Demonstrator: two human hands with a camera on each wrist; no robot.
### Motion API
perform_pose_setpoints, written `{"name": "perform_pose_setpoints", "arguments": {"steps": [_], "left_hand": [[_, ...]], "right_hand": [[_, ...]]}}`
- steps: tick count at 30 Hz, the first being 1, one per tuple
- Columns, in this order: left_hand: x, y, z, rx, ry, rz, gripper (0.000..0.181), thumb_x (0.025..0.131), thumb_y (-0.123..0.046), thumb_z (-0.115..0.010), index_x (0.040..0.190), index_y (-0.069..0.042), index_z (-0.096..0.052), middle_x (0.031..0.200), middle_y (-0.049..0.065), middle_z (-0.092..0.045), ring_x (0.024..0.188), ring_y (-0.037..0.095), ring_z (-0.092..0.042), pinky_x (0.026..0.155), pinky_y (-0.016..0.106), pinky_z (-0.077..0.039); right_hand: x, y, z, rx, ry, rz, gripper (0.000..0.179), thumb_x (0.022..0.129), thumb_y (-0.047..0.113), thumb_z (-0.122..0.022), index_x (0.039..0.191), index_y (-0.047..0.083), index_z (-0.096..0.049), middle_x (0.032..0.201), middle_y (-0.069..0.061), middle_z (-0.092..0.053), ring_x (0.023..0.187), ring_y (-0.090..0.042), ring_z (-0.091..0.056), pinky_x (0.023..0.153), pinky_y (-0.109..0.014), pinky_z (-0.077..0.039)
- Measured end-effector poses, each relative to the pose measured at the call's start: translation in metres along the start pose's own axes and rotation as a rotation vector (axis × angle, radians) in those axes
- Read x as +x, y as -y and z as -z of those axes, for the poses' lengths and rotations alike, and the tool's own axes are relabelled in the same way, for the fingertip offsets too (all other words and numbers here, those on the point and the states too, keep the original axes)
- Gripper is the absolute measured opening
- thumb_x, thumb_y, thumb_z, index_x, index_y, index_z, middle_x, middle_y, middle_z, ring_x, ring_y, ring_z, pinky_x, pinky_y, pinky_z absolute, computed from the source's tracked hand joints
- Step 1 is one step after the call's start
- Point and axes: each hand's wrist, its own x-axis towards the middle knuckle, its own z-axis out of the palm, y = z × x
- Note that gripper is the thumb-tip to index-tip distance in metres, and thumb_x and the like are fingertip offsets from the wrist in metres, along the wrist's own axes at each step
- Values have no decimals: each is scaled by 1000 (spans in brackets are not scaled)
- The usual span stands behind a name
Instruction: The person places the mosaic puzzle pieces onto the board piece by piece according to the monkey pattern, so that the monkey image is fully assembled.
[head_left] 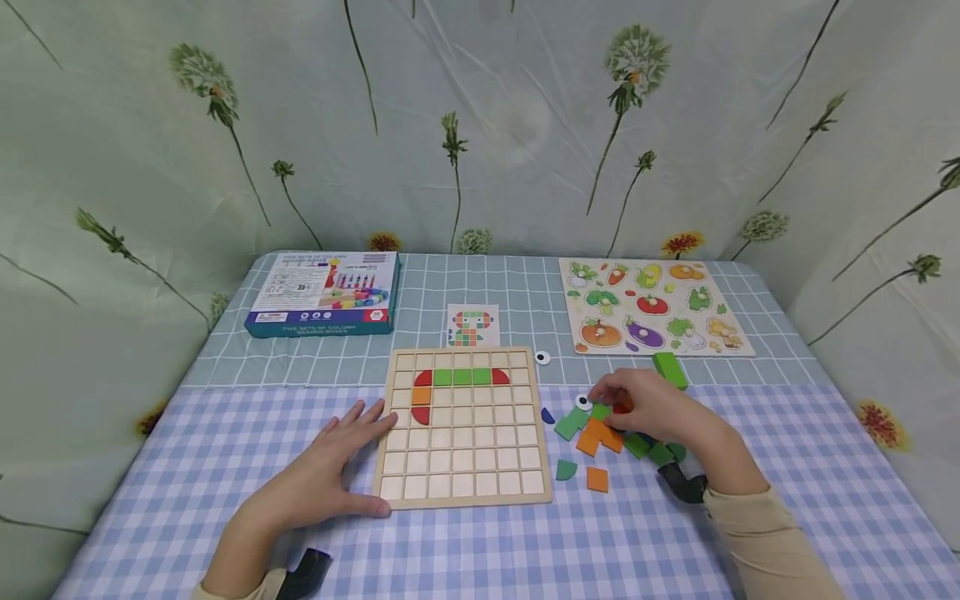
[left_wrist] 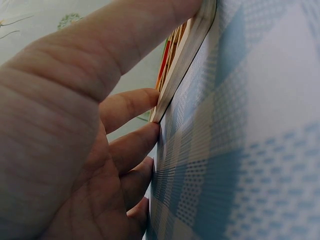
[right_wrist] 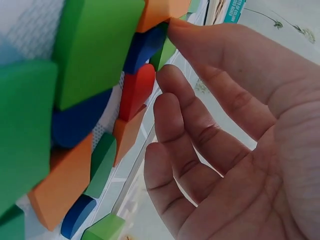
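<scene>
My left hand (head_left: 341,458) is spread along the left side of a wooden grid board (head_left: 465,507), its thumb and fingertips at the frame. On the board, a red quarter-round (head_left: 423,378), three green squares (head_left: 462,377) and another red quarter-round (head_left: 500,377) form a row; below its left end are an orange square (head_left: 422,396) and a red piece (head_left: 421,415). My right hand (head_left: 652,404) reaches over a loose heap of blocks, fingers loosely bent. Its thumb tip is right at an orange block (right_wrist: 160,12) and a blue block (right_wrist: 146,47); the index fingertip is hidden behind the thumb.
A pattern card (head_left: 473,325) lies behind the board. White eye pieces (head_left: 542,358) sit on its right. A boxed toy set (head_left: 322,293) is at back left, a vegetable puzzle board (head_left: 652,308) at back right. A green block (head_left: 670,370) lies beside the right hand.
</scene>
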Motion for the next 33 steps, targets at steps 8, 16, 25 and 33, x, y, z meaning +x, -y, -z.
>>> {"name": "perform_pose_setpoints", "arguments": {"steps": [8,16,25,33], "left_hand": [[1,-1,1,3,-9,-5,115,68,-68,-92,164,-24,-46,177,11,-32,166,47,-16,129,78,-9],[-1,-2,3,-9,8,-1,115,69,-68,-92,164,-23,-46,177,13,-31,166,48,-15,128,78,-9],[-1,-3,2,6,10,15,115,69,-67,-92,164,-23,-46,177,12,-31,166,48,-15,129,77,-9],[0,-3,1,6,13,11,115,69,-67,-93,164,-24,-46,178,11,-31,167,47,-15,129,77,-9]], "right_hand": [[2,2,0,2,2,-7,29,90,2,-80,118,11,-78,107,0,-74,95,-18,-61,88,-39,-60],[5,0,0,-31,-9,4,27,92,7,-81,118,11,-77,101,2,-72,91,-15,-59,84,-34,-58],[6,1,2,-29,11,-59,29,91,10,-84,118,6,-77,103,-1,-75,89,-15,-63,88,-40,-64],[11,2,1,-42,-6,-60,25,88,9,-83,112,6,-77,100,-1,-74,85,-14,-64,84,-35,-64]]}}
